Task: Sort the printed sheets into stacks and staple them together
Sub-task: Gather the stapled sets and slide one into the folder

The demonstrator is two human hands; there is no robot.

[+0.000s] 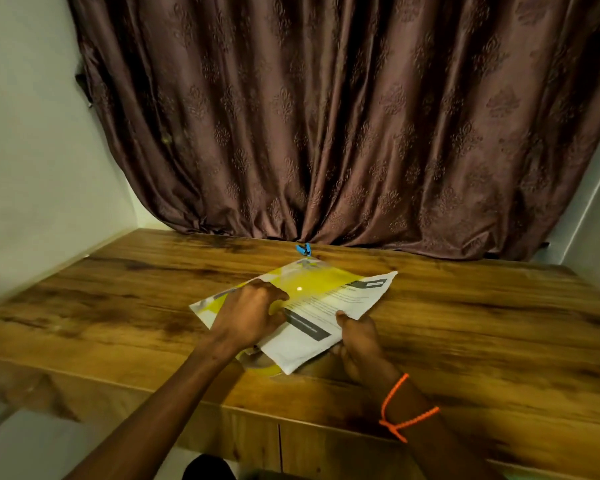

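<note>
A stack of printed sheets [312, 299], white with yellow and grey blocks, lies skewed on the wooden table [465, 323]. My left hand [246, 313] rests on the sheets' left part, fingers bent and pressing down. My right hand [357, 341] grips the near right edge of the top sheet, thumb on top and fingers underneath. More yellow-printed paper [257, 367] sticks out below the stack near the table's front. A small blue stapler [304, 249] sits just beyond the sheets' far corner.
A brown patterned curtain [326, 116] hangs behind the table and touches its far edge. A pale wall [32, 150] closes the left side. The table's front edge runs below my forearms.
</note>
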